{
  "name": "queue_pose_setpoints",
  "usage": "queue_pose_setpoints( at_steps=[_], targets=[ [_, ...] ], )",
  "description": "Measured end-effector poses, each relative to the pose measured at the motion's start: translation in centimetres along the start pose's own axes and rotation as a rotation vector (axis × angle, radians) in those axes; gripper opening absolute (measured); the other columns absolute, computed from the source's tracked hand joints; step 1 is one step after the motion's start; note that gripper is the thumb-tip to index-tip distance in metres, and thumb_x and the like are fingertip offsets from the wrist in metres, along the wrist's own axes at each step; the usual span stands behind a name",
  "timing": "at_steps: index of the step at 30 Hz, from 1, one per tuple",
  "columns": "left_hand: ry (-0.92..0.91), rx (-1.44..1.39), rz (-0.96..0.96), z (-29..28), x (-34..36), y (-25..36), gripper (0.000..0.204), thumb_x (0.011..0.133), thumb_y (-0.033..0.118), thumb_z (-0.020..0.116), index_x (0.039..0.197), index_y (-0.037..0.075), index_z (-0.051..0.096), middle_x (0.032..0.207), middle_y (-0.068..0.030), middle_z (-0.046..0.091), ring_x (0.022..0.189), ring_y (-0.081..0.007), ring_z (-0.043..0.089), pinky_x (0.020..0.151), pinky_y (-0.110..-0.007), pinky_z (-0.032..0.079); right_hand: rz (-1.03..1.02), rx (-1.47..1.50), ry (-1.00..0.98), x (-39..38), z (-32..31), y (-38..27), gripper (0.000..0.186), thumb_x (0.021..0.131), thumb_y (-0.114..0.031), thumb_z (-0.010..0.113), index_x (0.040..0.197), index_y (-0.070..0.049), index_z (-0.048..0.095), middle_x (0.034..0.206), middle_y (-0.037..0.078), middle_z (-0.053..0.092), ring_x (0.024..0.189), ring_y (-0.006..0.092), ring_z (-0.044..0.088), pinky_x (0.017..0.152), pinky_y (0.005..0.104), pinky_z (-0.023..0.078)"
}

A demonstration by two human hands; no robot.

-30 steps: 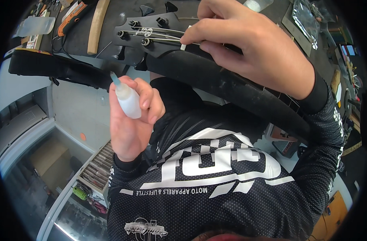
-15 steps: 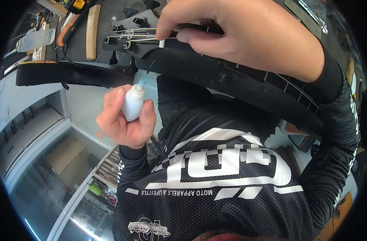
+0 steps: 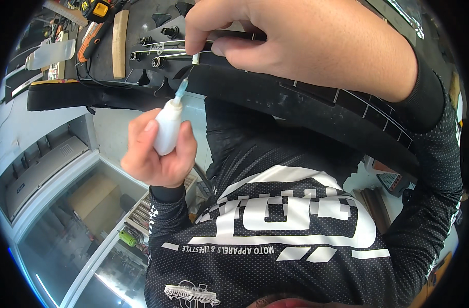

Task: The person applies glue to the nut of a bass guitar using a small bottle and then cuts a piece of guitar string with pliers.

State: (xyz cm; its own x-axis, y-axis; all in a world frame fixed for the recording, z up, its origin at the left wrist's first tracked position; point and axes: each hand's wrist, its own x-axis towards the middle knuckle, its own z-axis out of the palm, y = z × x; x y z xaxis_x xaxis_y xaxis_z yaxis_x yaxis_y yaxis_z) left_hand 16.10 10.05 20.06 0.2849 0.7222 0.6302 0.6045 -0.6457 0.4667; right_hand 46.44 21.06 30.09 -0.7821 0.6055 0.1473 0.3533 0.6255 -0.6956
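My left hand [image 3: 160,154] is closed around a small white squeeze bottle [image 3: 168,127]. A light-blue hub with a thin needle tops the bottle, its tip close to the near end of a white guitar nut [image 3: 195,59]. The nut sits between the dark headstock [image 3: 148,60] and the neck [image 3: 244,84] of a guitar. Bent over the strings, my right hand [image 3: 275,38] has its index fingertip at the nut and its thumb beside the strings. What lies between those fingers is partly hidden. Strings run from the nut to several black tuning posts.
A wooden strip [image 3: 120,43], an orange-and-black tool [image 3: 91,41], a yellow tape measure [image 3: 97,8] and a clear plastic bottle [image 3: 51,55] lie on the bench at left. A black padded edge [image 3: 60,96] runs below them. A glass-topped cabinet [image 3: 65,226] stands lower left.
The bottle's needle has come up to the near end of the nut; before, it was lower and farther from it. My right hand stays over the strings. The view has shifted slightly.
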Motion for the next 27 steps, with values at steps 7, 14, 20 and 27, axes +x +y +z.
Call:
queue_pose_setpoints(
  at_steps=[7, 14, 20, 27],
  targets=[
    [0.102, -1.019, -0.552, 1.4, 1.4, 2.4, 0.046, 0.112, 0.032, 0.057, 0.146, 0.003, 0.048, 0.111, -0.0089, 0.050, 0.084, -0.0191, 0.050, 0.073, -0.035, 0.040, 0.010, 0.266, -0.181, 0.3, -2.4, 0.9, 0.022, 0.103, -0.010, 0.064, 0.115, 0.006, 0.073, 0.116, 0.017, 0.062, 0.077, 0.0304, 0.071, 0.073, 0.0385, 0.061],
    [-0.025, -1.368, -0.920, -0.3, 1.4, 3.7, 0.055, 0.110, 0.041, 0.060, 0.143, -0.003, 0.053, 0.111, -0.0088, 0.054, 0.088, -0.0182, 0.052, 0.074, -0.034, 0.043, -0.056, 0.147, -0.003, -0.6, -0.6, 1.0, 0.022, 0.102, -0.009, 0.064, 0.115, 0.006, 0.074, 0.117, 0.018, 0.063, 0.078, 0.0319, 0.072, 0.074, 0.0389, 0.061],
    [-0.257, -1.091, -0.959, -0.8, 1.9, 3.7, 0.051, 0.104, 0.029, 0.077, 0.138, -0.002, 0.057, 0.110, -0.0191, 0.072, 0.084, -0.0154, 0.063, 0.075, -0.030, 0.051, -0.011, 0.321, -0.103, -0.3, -2.8, 1.5, 0.021, 0.102, -0.007, 0.065, 0.115, 0.006, 0.074, 0.117, 0.018, 0.063, 0.079, 0.0322, 0.072, 0.074, 0.0390, 0.061],
    [-0.257, -1.034, -0.987, -0.9, 3.1, 4.3, 0.049, 0.101, 0.018, 0.081, 0.136, -0.004, 0.057, 0.106, -0.0209, 0.077, 0.079, -0.0175, 0.073, 0.070, -0.028, 0.059, -0.005, 0.200, -0.121, -0.3, -2.6, 1.3, 0.021, 0.102, -0.007, 0.066, 0.117, 0.006, 0.074, 0.117, 0.018, 0.061, 0.079, 0.0320, 0.073, 0.074, 0.0382, 0.062]
  ],
)
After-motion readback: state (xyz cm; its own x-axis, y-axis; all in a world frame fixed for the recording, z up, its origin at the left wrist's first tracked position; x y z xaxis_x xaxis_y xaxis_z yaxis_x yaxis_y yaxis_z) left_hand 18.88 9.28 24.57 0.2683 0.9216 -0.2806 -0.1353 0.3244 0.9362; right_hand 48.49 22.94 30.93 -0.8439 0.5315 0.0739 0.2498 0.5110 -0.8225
